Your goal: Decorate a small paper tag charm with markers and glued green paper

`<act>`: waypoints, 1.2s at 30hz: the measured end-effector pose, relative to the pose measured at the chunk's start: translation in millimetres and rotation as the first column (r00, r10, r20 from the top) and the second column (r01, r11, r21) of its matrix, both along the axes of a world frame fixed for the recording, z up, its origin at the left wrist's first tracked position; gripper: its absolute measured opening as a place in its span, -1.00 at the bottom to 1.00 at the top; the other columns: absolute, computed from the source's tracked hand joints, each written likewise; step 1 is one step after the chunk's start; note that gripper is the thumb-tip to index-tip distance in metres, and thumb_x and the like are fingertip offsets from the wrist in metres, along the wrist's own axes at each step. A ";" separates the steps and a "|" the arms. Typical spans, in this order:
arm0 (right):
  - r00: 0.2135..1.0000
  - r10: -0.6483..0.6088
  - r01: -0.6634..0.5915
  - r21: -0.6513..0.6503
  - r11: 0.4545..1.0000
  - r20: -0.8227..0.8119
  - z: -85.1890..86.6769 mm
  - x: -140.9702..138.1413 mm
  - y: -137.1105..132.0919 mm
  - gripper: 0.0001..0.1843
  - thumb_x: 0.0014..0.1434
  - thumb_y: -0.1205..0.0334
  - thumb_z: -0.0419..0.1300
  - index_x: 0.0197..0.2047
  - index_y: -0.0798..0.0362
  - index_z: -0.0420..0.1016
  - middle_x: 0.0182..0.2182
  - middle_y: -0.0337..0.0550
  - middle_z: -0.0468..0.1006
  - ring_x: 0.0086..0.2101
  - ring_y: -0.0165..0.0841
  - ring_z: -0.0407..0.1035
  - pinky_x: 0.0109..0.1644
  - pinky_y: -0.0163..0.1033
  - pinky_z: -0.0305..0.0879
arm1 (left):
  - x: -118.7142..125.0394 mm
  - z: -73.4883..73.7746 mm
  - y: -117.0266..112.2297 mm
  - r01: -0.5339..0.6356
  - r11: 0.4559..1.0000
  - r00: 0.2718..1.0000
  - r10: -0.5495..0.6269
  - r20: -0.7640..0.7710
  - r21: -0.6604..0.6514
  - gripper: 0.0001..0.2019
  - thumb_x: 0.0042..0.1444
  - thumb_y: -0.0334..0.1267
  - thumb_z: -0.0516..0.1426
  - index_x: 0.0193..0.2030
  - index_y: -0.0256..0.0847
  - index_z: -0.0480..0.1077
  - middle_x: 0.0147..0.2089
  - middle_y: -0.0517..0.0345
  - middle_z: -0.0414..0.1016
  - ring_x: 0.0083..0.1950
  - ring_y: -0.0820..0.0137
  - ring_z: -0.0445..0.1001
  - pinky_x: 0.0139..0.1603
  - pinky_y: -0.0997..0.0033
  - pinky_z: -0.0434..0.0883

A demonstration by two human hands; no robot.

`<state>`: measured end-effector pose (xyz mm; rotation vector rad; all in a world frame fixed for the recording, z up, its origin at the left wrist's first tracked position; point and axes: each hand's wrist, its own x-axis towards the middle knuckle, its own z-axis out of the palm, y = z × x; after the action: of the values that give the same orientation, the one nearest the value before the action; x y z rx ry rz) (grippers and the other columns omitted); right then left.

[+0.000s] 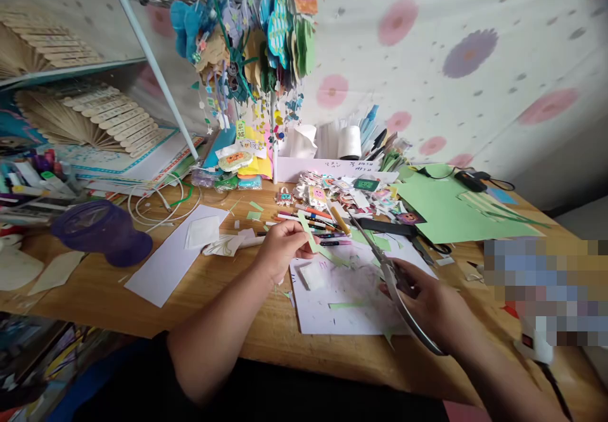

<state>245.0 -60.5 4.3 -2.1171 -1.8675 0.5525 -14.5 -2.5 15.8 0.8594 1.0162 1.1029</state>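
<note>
My left hand (pixel 281 248) pinches a narrow strip of light green paper (pixel 308 232) just above a white sheet (pixel 351 311) on the wooden table (pixel 228 295). My right hand (pixel 430 305) grips the handles of metal scissors (pixel 375 244), whose blades point up and left toward the strip. Small green offcuts (pixel 346 305) lie on the white sheet between my hands.
Colour pens (pixel 313 216) and a heap of small printed cut-outs (pixel 346 191) lie behind my hands. A big green sheet (pixel 446 210) is at the right, a purple cup (pixel 102 232) and white paper (pixel 175 254) at the left. Paper ornaments (pixel 256 35) hang overhead.
</note>
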 end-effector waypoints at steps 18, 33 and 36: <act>0.958 0.085 -0.124 0.128 0.984 0.273 6.6 35.6 -4.3 -0.54 0.16 0.17 0.11 0.10 0.13 0.47 -0.05 0.13 0.56 -0.10 -0.10 0.48 0.01 -0.09 0.33 | -3.5 -10.7 -5.4 0.274 0.768 0.746 0.210 -0.632 0.579 -0.88 0.08 -0.32 0.08 -0.48 -0.16 0.26 -0.54 0.27 0.39 -0.50 0.45 0.43 -0.47 0.51 0.32; 0.300 0.088 -0.334 -0.018 0.942 -0.950 20.5 -69.8 56.5 -0.71 -0.10 0.13 0.40 -0.36 0.13 0.53 -0.53 -0.27 0.48 -0.49 -0.47 0.32 -0.35 -0.30 0.26 | -1.5 -12.1 -1.3 0.499 0.482 0.679 0.299 -0.670 0.720 -0.86 0.17 -0.38 0.06 -0.26 -0.16 0.45 -0.24 0.05 0.48 -0.18 0.37 0.45 -0.12 0.39 0.36; 0.224 0.069 -0.367 -0.018 0.930 -0.972 14.5 -75.0 59.7 -0.68 -0.13 0.18 0.42 -0.29 0.09 0.52 -0.54 -0.34 0.44 -0.51 -0.51 0.27 -0.42 -0.36 0.18 | -2.5 -12.5 0.3 0.457 0.559 0.678 0.284 -0.678 0.692 -0.86 0.16 -0.35 0.07 -0.29 -0.14 0.47 -0.25 0.07 0.51 -0.18 0.35 0.47 -0.12 0.37 0.36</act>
<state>170.0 -0.9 18.8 -0.9553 -1.2705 1.7582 -17.0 -2.3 3.3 2.3063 1.0248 1.1426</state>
